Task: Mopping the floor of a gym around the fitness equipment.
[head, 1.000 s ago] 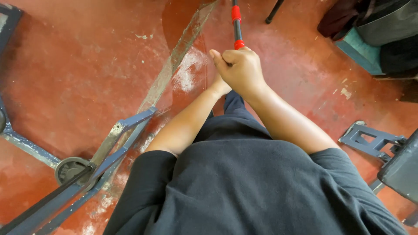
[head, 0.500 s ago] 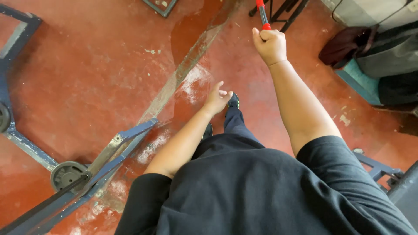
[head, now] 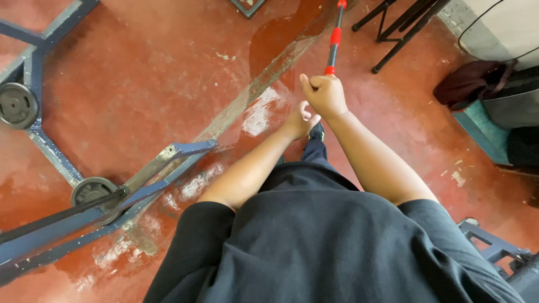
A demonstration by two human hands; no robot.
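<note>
My right hand [head: 324,94] is closed around the near end of a long black pole with red sleeves [head: 333,42], which slants away over the wet red floor toward the top of the view. Just below and left of it, my left hand [head: 300,120] sits with its fingers apart, close under the right fist and touching no part of the pole that I can see. Beneath my hands a dark trouser leg and shoe [head: 316,134] show. The pole's far end is out of the frame.
A blue metal frame [head: 163,168] with round weight plates [head: 18,105] lies at the left. Black stand legs [head: 401,31] are at the top right. Dark bags [head: 477,84] rest on a teal ledge at the right. A wet streak [head: 264,78] crosses the floor.
My right hand has pulled the pole back toward my body. My left hand has come up from below and now sits right under the right fist. The view has shifted a little.
</note>
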